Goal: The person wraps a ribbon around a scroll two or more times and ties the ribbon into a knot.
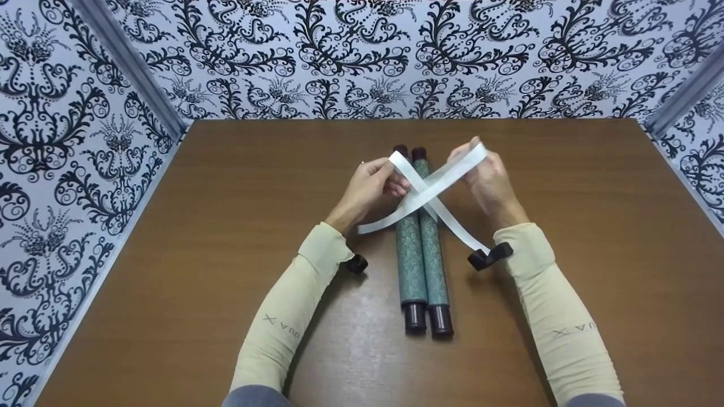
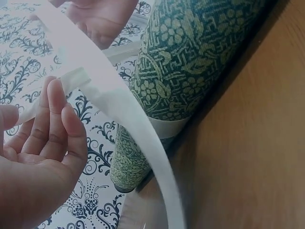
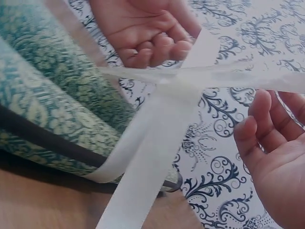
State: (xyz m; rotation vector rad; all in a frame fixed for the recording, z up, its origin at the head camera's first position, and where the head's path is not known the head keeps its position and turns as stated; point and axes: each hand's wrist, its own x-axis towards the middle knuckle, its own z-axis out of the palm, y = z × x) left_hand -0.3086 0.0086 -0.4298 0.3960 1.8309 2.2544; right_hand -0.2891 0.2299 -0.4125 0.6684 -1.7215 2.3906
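A scroll (image 1: 410, 260), rolled into two parallel green brocade rolls with dark brown end knobs (image 1: 416, 316), lies lengthwise on the table. White ribbon (image 1: 455, 172) passes around the rolls and crosses over itself above them, its loose tails hanging to either side. My left hand (image 1: 367, 186) pinches one length of ribbon between thumb and fingers, left of the rolls. On the other side, my right hand (image 1: 489, 181) holds the other length raised. In the right wrist view the ribbon band (image 3: 119, 152) wraps close around the brocade, and the crossing sits between both hands.
The brown wooden table (image 1: 226, 226) meets walls with black-and-white scroll-patterned wallpaper (image 1: 356, 56) at the back and sides. Black straps (image 1: 489, 257) stick out by both wrists, and the right ribbon tail hangs close to one of them.
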